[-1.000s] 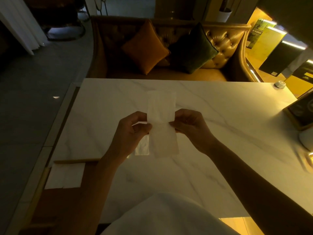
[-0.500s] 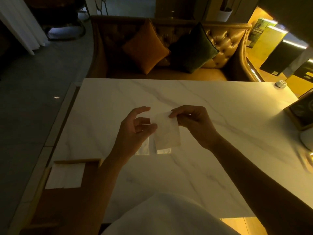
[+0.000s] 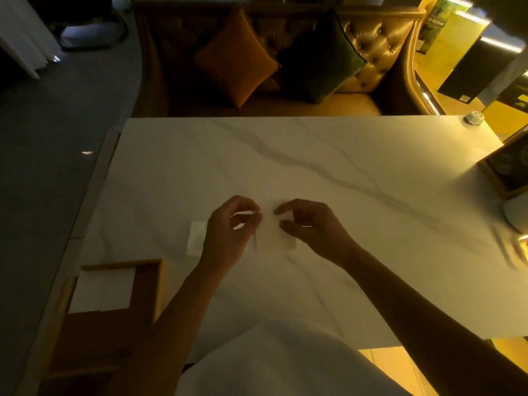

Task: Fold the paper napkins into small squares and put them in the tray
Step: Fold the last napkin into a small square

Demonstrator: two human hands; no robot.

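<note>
A small folded white napkin (image 3: 273,237) lies at the middle of the marble table (image 3: 314,172), pinched between both hands. My left hand (image 3: 228,232) grips its left edge with thumb and fingers. My right hand (image 3: 311,227) holds its right side, with fingers on top. Another white napkin (image 3: 195,242) lies flat on the table just left of my left hand. At the near left corner stands a wooden tray (image 3: 148,290) with a folded white napkin (image 3: 103,290) in its far end.
A tufted leather sofa (image 3: 371,52) with an orange cushion (image 3: 235,60) and a dark green cushion (image 3: 320,57) stands beyond the table's far edge. A small round white object (image 3: 473,118) sits at the far right corner, a framed stand (image 3: 505,170) at the right edge.
The napkin was a long strip held upright; it has been folded in half and lowered to the table. Both hands moved down with it.
</note>
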